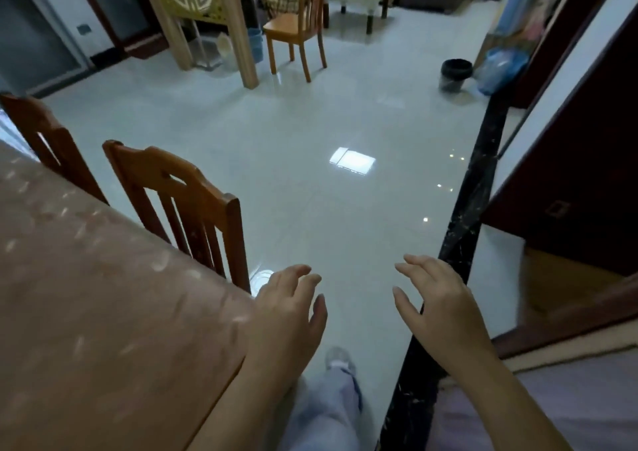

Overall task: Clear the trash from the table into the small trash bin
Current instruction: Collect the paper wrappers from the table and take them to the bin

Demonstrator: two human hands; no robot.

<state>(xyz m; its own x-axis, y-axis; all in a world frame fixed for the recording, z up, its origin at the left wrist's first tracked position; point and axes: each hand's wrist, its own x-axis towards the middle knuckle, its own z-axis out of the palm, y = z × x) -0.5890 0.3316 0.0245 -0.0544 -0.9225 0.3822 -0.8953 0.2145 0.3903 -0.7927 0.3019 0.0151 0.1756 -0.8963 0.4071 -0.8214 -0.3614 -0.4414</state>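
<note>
With both the left hand (288,316) and right hand (436,307) loose-fingered and empty, the bin (455,75) stands far across the floor (310,122), probably unneeded now.

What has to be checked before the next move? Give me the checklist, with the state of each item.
1. Left hand carries trash: not ok. It is open and holds nothing.
2. Right hand carries trash: not ok. It is open and holds nothing.
3. Small trash bin found: ok. It stands upright on the floor, far ahead to the right, beside a blue bag.
4. Bin ready to take trash: ok. No lid shows, and a black liner is folded over the rim.
5. Trash left on the table: cannot tell. Only a blurred part of the tablecloth is in view.
</note>
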